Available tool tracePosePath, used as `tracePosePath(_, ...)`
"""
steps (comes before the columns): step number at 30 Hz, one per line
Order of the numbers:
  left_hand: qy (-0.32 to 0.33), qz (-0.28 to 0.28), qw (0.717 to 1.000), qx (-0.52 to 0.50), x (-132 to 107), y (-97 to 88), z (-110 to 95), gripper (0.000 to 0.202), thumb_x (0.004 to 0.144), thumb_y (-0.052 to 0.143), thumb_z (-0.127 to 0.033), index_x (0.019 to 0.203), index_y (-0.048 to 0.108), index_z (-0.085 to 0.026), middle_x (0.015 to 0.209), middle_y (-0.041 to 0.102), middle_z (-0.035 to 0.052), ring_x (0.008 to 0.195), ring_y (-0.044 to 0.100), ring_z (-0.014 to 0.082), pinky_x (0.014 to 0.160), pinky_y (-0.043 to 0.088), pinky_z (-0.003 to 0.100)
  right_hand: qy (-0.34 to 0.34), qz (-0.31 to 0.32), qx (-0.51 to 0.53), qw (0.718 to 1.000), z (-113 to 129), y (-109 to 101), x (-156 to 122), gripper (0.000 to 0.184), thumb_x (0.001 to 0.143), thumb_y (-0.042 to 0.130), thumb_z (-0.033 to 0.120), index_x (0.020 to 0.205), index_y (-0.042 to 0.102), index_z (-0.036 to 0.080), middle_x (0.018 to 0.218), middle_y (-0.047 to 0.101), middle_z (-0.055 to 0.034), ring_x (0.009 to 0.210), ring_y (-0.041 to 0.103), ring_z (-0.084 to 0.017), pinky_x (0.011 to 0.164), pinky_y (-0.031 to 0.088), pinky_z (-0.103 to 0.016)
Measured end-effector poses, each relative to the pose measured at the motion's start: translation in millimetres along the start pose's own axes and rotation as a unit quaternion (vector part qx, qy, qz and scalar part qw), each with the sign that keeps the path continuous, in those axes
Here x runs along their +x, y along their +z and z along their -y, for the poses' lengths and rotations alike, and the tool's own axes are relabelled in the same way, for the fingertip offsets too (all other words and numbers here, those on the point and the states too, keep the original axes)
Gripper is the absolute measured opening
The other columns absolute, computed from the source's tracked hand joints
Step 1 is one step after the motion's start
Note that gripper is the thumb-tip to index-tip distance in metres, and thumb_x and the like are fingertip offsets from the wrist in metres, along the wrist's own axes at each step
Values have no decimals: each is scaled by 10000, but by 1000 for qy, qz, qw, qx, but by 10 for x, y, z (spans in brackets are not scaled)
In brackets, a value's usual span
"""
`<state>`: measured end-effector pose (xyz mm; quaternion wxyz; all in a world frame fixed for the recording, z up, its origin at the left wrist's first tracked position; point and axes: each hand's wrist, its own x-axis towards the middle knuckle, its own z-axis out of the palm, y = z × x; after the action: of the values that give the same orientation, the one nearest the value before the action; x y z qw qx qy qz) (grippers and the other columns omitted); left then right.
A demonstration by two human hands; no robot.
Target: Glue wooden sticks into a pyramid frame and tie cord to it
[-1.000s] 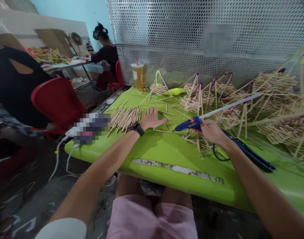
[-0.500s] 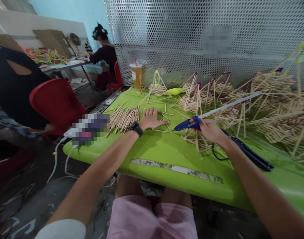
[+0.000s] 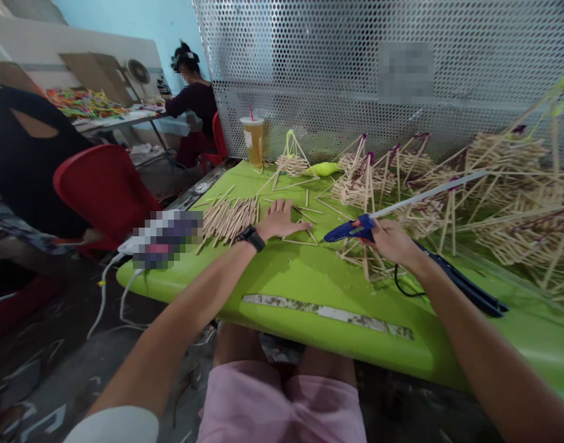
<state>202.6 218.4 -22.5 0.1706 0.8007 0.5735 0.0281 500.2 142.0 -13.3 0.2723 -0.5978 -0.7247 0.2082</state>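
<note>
Left hand point(image 3: 282, 220) flat, fingers spread, on worktop point(image 3: 310, 277) beside sticks point(image 3: 230, 218). Right hand point(image 3: 393, 241) clamped on glue gun point(image 3: 349, 231); its label unreadable.

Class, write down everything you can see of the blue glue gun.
The blue plastic glue gun is held in the right hand, just above the green table. Its tapered nozzle points left, towards the flat left hand. An orange mark shows on its side. A long white glue stick juts from its back, slanting up to the right. A black cord loops below the wrist.
</note>
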Motion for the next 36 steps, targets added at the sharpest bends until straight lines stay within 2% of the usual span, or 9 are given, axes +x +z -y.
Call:
tracePosePath(8,2,10,1000,3,15,-1,34,1315,844,303,-988,1772,41,-95,1838,-12,201,1705,9,413,1374,138,585,2,-2,-9,1000,-26,-4,0,755,1035,310,724,553,637,244,466,517,-52,436,459,-198,507,410,-353)
tracePosePath(19,3,1,1000,-10,33,20,38,1296,855,389,-970,1777,61,-120,1831,-12,214,1701,10,421,1367,127,621,9,3,1,1000,-89,7,12,757,1036,320,736,571,655,242,477,545,-57,443,483,-201,504,404,-345)
tracePosePath(25,9,-7,1000,-8,62,39,64,1303,838,401,-983,1775,78,-137,1835,35,210,1695,38,448,1356,166,640,15,-2,-13,1000,-21,-2,-1,717,1018,378,710,529,620,244,442,502,-51,427,467,-202,507,406,-354)
tracePosePath(30,13,-6,1000,0,72,39,67,1308,844,394,-977,1774,66,-118,1834,36,217,1695,42,452,1358,154,637,17,-2,-6,1000,-8,6,0,732,1011,356,725,544,645,242,433,479,-40,414,438,-193,494,395,-351)
tracePosePath(36,10,16,1000,3,28,4,39,1309,852,358,-979,1777,26,-114,1834,-42,209,1698,-36,429,1368,92,627,10,-8,-8,1000,23,7,-11,724,1028,356,696,554,661,242,450,512,-46,427,471,-195,481,390,-337)
